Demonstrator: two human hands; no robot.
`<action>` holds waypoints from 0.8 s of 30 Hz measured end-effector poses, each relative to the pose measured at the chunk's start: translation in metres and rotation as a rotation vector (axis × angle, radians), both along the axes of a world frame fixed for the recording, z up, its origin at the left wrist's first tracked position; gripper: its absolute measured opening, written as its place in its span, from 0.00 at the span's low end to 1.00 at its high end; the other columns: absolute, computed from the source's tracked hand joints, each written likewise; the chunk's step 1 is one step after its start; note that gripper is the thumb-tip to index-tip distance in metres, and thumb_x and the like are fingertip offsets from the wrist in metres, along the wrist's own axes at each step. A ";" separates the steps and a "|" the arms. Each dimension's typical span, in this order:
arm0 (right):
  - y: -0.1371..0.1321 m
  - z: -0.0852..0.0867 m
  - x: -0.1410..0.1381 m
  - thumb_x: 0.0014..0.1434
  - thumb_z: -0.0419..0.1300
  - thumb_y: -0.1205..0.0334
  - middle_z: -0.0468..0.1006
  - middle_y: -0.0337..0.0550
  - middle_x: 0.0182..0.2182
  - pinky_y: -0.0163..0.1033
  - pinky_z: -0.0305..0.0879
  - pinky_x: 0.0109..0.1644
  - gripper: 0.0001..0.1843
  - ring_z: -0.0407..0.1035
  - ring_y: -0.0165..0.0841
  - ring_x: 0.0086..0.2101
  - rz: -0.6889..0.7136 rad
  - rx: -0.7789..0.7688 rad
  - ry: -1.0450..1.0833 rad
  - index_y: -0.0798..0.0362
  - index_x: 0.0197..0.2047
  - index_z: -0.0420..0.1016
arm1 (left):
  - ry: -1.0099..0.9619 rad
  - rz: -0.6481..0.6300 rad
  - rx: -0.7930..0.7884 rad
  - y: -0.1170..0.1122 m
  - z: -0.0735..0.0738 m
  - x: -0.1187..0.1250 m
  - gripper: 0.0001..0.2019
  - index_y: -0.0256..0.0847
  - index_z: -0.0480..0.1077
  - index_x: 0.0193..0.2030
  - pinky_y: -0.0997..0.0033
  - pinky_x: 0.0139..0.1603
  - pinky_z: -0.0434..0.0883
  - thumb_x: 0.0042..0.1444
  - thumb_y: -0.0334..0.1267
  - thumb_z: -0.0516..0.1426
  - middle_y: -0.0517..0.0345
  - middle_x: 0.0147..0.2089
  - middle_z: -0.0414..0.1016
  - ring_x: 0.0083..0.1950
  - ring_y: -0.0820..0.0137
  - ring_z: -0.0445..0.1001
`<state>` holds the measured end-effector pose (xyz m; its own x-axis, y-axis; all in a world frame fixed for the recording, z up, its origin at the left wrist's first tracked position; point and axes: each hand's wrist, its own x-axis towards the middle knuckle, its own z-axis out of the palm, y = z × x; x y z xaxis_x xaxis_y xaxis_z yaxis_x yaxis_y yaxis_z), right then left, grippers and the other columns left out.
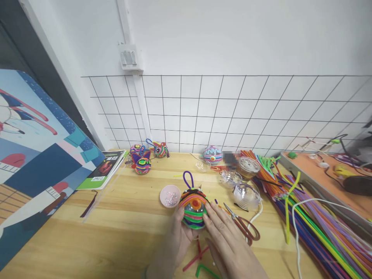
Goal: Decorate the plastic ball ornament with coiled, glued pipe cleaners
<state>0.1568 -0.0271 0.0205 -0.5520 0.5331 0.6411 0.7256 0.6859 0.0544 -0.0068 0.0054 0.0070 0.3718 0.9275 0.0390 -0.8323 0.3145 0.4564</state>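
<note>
A ball (194,215) wound in striped, many-coloured pipe cleaners is in front of me, with an orange eye-like disc and a purple loop (188,179) on top. My left hand (178,238) cups it from below and the left, thumb against its side. The fingers of my right hand (228,236) are stretched out, their tips touching the ball's right side; the thumb is apart from it. Beside the ball sits a small pink bowl (163,198) of shiny bits. Red-handled scissors (247,228) lie right of my right hand. Pink and green pipe cleaner pieces (207,270) lie under my hands.
Finished balls (142,166) stand at the back left, a blue and pink one (212,155) at the back middle. Clear plastic shells (246,195), a white cable (296,232) and bundled pipe cleaners (316,228) fill the right. A magazine (104,170) and picture board (43,166) are left.
</note>
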 end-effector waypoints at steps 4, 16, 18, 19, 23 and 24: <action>0.000 -0.001 0.000 0.63 0.48 0.74 0.62 0.53 0.64 0.52 0.65 0.59 0.29 0.50 0.47 0.65 0.007 0.000 0.023 0.60 0.68 0.55 | 0.015 0.013 -0.005 0.000 -0.002 0.000 0.15 0.41 0.76 0.50 0.53 0.62 0.63 0.60 0.43 0.56 0.46 0.55 0.76 0.57 0.57 0.72; -0.003 -0.003 0.015 0.67 0.47 0.72 0.72 0.52 0.58 0.47 0.66 0.59 0.24 0.63 0.40 0.60 0.064 0.038 0.128 0.56 0.66 0.60 | 0.143 0.095 0.121 -0.008 0.002 -0.001 0.23 0.47 0.71 0.55 0.57 0.54 0.70 0.51 0.40 0.64 0.47 0.54 0.76 0.55 0.55 0.74; -0.003 0.001 0.017 0.68 0.46 0.71 0.75 0.52 0.55 0.46 0.65 0.58 0.22 0.65 0.39 0.58 0.082 0.066 0.130 0.57 0.64 0.62 | 0.158 0.090 0.121 -0.008 0.001 0.000 0.26 0.47 0.70 0.56 0.53 0.56 0.69 0.48 0.41 0.66 0.46 0.55 0.75 0.56 0.53 0.73; -0.003 0.003 0.018 0.69 0.46 0.70 0.76 0.52 0.54 0.45 0.66 0.58 0.21 0.66 0.39 0.57 0.085 0.081 0.137 0.57 0.63 0.64 | 0.165 0.086 0.123 -0.008 0.001 0.000 0.27 0.47 0.69 0.56 0.51 0.57 0.68 0.47 0.41 0.66 0.45 0.56 0.75 0.56 0.52 0.72; -0.002 0.006 0.021 0.67 0.51 0.67 0.80 0.50 0.47 0.45 0.69 0.50 0.17 0.72 0.40 0.50 0.045 0.129 0.186 0.55 0.57 0.71 | 0.223 0.090 0.160 -0.006 0.002 0.002 0.29 0.45 0.69 0.55 0.49 0.59 0.66 0.45 0.42 0.68 0.43 0.56 0.74 0.58 0.49 0.70; -0.002 0.006 0.021 0.66 0.52 0.68 0.81 0.49 0.44 0.45 0.69 0.48 0.16 0.73 0.40 0.47 0.026 0.139 0.196 0.54 0.54 0.73 | 0.236 0.097 0.174 -0.006 0.003 0.002 0.29 0.45 0.70 0.55 0.49 0.59 0.66 0.45 0.42 0.68 0.43 0.56 0.74 0.58 0.49 0.71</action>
